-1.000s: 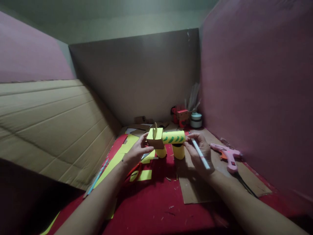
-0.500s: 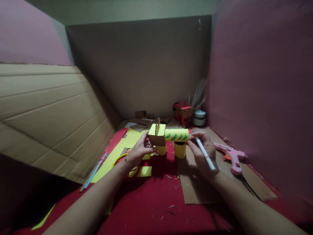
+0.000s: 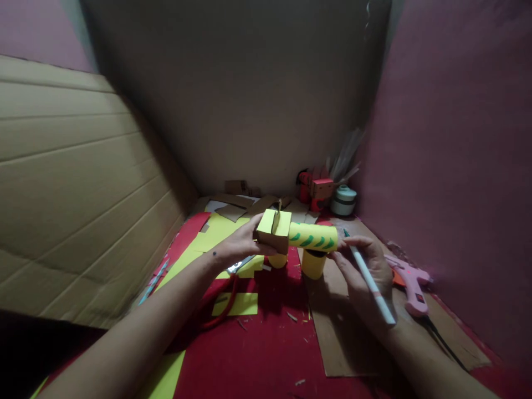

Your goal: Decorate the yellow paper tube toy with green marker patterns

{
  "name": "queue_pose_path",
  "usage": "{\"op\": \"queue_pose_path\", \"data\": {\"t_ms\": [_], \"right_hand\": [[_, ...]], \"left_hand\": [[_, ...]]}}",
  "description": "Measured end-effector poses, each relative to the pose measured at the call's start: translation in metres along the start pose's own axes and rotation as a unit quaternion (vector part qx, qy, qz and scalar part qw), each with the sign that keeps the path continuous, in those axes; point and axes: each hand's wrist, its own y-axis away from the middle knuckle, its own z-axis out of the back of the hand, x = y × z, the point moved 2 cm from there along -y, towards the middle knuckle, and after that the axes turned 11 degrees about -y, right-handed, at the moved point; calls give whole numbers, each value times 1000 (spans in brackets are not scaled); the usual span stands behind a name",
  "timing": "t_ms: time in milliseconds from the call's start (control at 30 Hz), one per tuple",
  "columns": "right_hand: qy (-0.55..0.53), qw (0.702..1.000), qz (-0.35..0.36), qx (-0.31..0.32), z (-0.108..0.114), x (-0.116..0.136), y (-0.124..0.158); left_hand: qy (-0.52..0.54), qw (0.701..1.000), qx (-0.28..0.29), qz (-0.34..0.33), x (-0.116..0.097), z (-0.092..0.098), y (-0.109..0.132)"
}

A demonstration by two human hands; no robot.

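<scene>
A yellow paper-and-cardboard animal figure has a box head, a tube body with green curved marks, and short round legs. My left hand is closed around the left side of its box head. In my right hand is a white marker, its green tip pointing up and away, beside the figure's right end. Fingers of that hand also reach the tube's right end; whether they press on it is hard to tell. Under my left forearm lie scissors with red handles, partly hidden.
A pink glue gun with a black cord rests on a cardboard sheet at right. Behind stand a red figure and a pale green jar. Yellow paper and cardboard scraps lie at the back left. A large cardboard panel leans left.
The view has tipped downward. My hands and the figure appear slightly further right, and the tube's right end sits a little lower. The marker's tip now shows apart from the tube's end.
</scene>
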Motion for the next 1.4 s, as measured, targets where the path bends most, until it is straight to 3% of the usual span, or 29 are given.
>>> {"op": "queue_pose_path", "data": {"t_ms": [233,433,700,1100,1400], "right_hand": [[26,1000,6,-11,-1,3,4],[57,998,14,-4,-2,9,12],[41,998,40,8,-8,20,15],[20,1000,14,2,-13,24,17],[28,1000,7,10,-7,21,15]], "left_hand": [[20,999,28,21,3,2,5],[9,999,28,28,-9,5,4],[-38,998,-39,18,-23,6,9],[-90,995,-33,19,-25,12,13],[-179,980,-56,-59,-35,10,18]]}}
